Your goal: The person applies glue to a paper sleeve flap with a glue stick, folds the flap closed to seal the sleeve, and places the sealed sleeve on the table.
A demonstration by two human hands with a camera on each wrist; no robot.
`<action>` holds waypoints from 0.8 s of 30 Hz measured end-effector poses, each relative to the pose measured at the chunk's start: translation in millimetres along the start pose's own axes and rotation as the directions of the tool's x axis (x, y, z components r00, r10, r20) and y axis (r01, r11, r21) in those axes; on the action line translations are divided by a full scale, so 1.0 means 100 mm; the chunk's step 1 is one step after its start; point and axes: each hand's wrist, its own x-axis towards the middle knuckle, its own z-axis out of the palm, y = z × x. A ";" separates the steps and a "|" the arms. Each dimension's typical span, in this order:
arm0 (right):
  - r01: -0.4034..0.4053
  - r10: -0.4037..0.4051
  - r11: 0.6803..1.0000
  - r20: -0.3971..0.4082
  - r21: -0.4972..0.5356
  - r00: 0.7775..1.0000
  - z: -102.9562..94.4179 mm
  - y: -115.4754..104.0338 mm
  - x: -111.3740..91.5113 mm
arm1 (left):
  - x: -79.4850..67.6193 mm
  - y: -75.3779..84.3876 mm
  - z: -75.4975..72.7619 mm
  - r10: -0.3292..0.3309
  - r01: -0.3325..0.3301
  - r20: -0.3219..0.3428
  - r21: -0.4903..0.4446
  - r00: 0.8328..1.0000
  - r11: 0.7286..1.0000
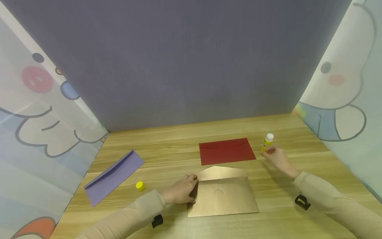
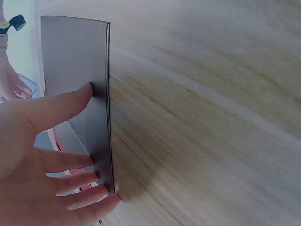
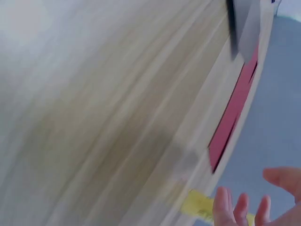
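My left hand point(image 1: 181, 190) rests on the left side of a gold envelope point(image 1: 228, 199), its flap unfolded away from me. In the left wrist view, the thumb point(image 2: 75, 101) lies on the envelope's face and the outstretched fingers reach its edge. At the right, my right hand point(image 1: 280, 161) is beside a glue stick point(image 1: 268, 141) that stands with its white end up. The right wrist view shows thumb and fingers spread apart, with the yellow barrel point(image 3: 195, 203) beyond the fingers.
Behind the gold envelope lies a red envelope point(image 1: 226, 152). A purple envelope point(image 1: 114, 177) sits at the left, with a small yellow cap point(image 1: 140, 186) near it. A grey panel point(image 1: 197, 66) rises at the table's back, and printed curtains point(image 1: 337, 66) flank both sides.
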 end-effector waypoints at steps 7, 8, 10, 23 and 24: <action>-0.039 0.042 0.998 -0.062 0.055 0.997 -0.08 0.14 0.10 | -0.01 0.01 0.01 0.000 0.000 -0.002 -0.006 1.000 1.000; -0.055 0.060 0.996 -0.058 0.075 0.997 -0.09 0.15 0.11 | -0.01 0.00 0.01 0.000 0.000 -0.005 -0.006 1.000 1.000; -0.084 0.090 0.991 -0.050 0.107 0.995 -0.10 0.15 0.14 | -0.01 0.00 0.01 0.000 0.000 -0.009 -0.005 1.000 1.000; -0.078 0.082 0.983 -0.018 0.164 0.996 -0.08 0.25 0.27 | 0.00 0.00 0.02 -0.011 0.011 0.000 -0.015 1.000 1.000; -0.077 0.082 0.983 -0.023 0.164 0.996 -0.07 0.26 0.27 | -0.01 0.00 0.02 -0.011 0.011 0.001 -0.016 1.000 1.000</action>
